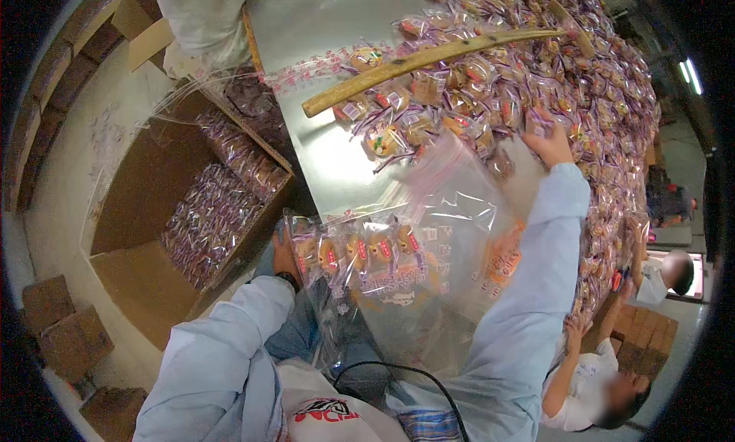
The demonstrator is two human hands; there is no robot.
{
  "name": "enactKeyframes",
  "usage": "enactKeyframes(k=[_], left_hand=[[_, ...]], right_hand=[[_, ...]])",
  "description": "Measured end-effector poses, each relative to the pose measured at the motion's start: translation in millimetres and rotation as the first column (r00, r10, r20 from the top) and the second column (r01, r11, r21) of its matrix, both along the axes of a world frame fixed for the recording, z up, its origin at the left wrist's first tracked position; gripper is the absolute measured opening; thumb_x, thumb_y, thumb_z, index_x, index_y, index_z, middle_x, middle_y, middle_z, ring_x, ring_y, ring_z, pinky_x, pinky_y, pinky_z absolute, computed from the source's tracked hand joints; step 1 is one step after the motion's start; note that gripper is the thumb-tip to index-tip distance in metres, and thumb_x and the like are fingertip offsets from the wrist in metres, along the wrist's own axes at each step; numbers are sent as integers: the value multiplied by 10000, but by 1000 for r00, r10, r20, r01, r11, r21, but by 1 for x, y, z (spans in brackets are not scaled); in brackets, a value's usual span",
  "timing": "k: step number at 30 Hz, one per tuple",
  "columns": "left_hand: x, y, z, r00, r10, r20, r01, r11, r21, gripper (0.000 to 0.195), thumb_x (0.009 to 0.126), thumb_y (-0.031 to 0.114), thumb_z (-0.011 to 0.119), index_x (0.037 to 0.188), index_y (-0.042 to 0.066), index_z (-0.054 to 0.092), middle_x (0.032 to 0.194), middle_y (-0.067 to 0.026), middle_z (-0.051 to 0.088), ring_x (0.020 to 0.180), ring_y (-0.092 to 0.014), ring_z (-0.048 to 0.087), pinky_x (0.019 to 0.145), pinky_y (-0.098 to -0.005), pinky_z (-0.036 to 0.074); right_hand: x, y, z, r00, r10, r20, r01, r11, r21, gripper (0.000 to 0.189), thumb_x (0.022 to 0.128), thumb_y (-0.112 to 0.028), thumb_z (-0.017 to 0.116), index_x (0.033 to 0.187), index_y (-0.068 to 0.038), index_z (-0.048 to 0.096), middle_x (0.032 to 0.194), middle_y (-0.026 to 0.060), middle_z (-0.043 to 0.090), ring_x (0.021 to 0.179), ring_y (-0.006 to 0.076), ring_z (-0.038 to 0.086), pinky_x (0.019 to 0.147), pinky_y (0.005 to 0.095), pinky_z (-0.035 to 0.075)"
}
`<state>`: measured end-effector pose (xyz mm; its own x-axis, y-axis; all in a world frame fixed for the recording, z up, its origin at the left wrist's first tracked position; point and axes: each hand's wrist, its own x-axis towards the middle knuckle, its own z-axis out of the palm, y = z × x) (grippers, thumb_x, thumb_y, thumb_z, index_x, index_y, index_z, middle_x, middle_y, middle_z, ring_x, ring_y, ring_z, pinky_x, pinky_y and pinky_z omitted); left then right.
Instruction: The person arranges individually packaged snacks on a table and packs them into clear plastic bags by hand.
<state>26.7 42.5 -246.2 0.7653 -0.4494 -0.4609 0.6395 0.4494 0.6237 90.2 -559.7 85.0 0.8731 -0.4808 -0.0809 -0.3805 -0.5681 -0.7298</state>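
Note:
My left hand [284, 252] grips the end of a clear printed plastic bag [396, 304] from the left. Inside it, several individually wrapped pastries [356, 252] stand in a row near my fingers. The rest of the bag hangs loose over my lap. My right hand [551, 143] reaches into the pile of wrapped pastries [608, 114] on the metal table [339, 189], its fingers closed on one wrapped pastry [538, 123]. Between my arms, a stack of flat clear bags [453, 183] with pink edges lies at the table's near side.
A wooden stick [425, 63] lies across the pastries. An open cardboard box [149, 195] on my left holds packed bags of pastries [215, 223]. Brown cartons [74, 344] stand on the floor. Two co-workers [597, 384] are at the table's right side.

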Motion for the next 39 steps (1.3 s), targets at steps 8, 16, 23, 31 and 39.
enactKeyframes(k=[8,16,23,31,39], left_hand=[[9,8,-20,989,20,-146,-60,961,-271,506,1006,122,592,1481,59,430,1398,-225,502,1153,-338,638,1020,-428,519],[16,-4,7,936,88,-340,-178,953,-245,546,1025,329,469,1505,75,419,1401,-203,533,1149,-335,642,1029,-400,504],[-3,-11,12,904,187,-385,-248,962,-116,652,1066,577,313,1491,97,430,1183,-140,698,1037,-297,682,933,-382,543],[-1,-25,10,868,250,-428,-235,968,89,739,1035,659,282,1403,70,532,1125,-133,713,933,-294,691,870,-395,559],[-15,-10,-49,944,43,-327,-58,998,-38,824,1006,727,267,1334,51,604,1108,-133,719,906,-290,692,833,-400,564]], right_hand=[[52,-2,-60,998,-61,25,66,891,-449,842,682,-201,908,1436,-124,540,1216,147,680,1085,252,649,976,378,505],[-15,-43,-17,962,61,266,34,940,-339,571,788,-183,850,1304,-70,633,1156,94,701,1014,205,662,916,339,521],[-54,19,9,961,71,-266,-157,936,-317,789,792,-414,878,1419,-57,558,1267,151,670,1079,229,666,953,357,519],[-42,76,-42,977,-150,-155,95,945,-314,898,728,-461,883,1459,-65,544,1204,180,706,1084,255,685,950,373,521],[-102,11,-83,975,-221,-3,217,954,207,717,768,-244,865,1383,-40,560,1115,80,702,926,187,666,804,335,534]])
